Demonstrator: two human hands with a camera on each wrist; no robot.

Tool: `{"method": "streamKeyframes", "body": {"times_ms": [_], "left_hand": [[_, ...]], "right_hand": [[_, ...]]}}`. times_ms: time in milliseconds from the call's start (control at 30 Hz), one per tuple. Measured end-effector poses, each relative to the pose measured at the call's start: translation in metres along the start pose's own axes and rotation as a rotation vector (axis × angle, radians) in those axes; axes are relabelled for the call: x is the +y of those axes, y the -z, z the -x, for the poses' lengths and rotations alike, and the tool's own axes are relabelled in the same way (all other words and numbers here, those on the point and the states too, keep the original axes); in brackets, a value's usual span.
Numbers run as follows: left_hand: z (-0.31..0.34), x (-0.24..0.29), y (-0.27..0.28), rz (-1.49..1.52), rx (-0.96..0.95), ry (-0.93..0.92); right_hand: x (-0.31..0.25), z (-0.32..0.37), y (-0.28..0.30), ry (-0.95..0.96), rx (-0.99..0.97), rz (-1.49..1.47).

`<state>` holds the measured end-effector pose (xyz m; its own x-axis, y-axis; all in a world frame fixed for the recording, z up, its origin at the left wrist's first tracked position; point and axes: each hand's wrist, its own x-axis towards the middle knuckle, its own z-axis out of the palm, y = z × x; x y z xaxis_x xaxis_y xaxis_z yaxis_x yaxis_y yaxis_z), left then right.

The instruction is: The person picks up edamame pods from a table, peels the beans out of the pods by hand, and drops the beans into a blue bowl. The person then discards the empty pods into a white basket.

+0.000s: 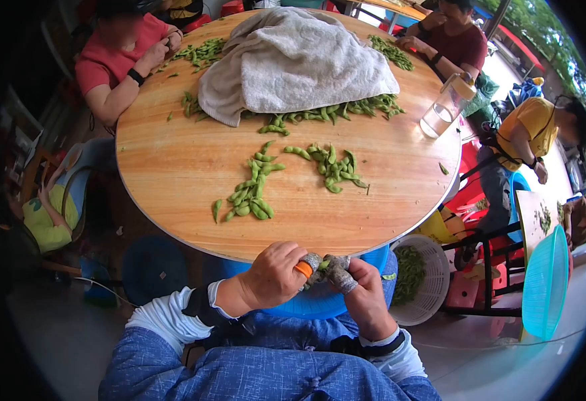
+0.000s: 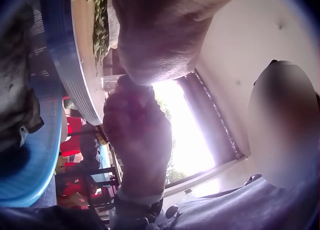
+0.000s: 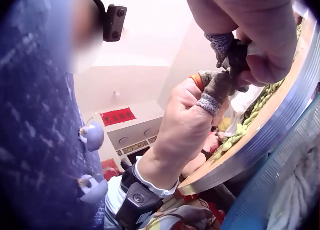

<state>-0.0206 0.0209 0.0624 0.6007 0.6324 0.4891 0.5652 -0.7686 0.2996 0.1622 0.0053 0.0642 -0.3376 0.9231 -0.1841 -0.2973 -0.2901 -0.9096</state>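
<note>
Just past the front edge of the round table [image 1: 173, 220], my left hand [image 1: 269, 273] and right hand [image 1: 371, 302] meet over a blue basin [image 1: 300, 309]. Between their fingertips they pinch one green edamame pod [image 1: 324, 265]. Grey fabric finger covers [image 1: 339, 273] sheathe the thumbs and forefingers, and an orange band [image 1: 304, 269] circles a left finger. The right wrist view shows the covered tips close together, with the pod mostly hidden. In front of the hands lie two loose piles of edamame pods, a left pile [image 1: 253, 190] and a right pile [image 1: 333, 167].
A grey towel [image 1: 306, 63] covers a heap of pods at the table's middle. A glass bottle [image 1: 443, 110] stands near the right edge. On the floor to the right sits a white basket [image 1: 438, 294] of pods. Other people sit around the table.
</note>
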Motion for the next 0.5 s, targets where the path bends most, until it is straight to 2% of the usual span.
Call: {"method": "streamKeyframes", "body": {"times_ms": [200, 333, 433, 500], "left_hand": [[0.007, -0.002, -0.009, -0.034, 0.006, 0.012], [0.005, -0.004, -0.006, 0.007, 0.060, -0.042], [-0.001, 0.005, -0.009, 0.778, 0.058, 0.388], [0.001, 0.004, -0.009, 0.949, 0.020, 0.474]], "right_hand": [[0.001, -0.004, -0.003, -0.013, 0.032, 0.023], [0.012, -0.008, 0.002, -0.002, -0.019, -0.107], [0.022, -0.009, 0.006, 0.081, -0.064, -0.145], [0.025, -0.010, 0.009, 0.146, -0.098, -0.076]]}}
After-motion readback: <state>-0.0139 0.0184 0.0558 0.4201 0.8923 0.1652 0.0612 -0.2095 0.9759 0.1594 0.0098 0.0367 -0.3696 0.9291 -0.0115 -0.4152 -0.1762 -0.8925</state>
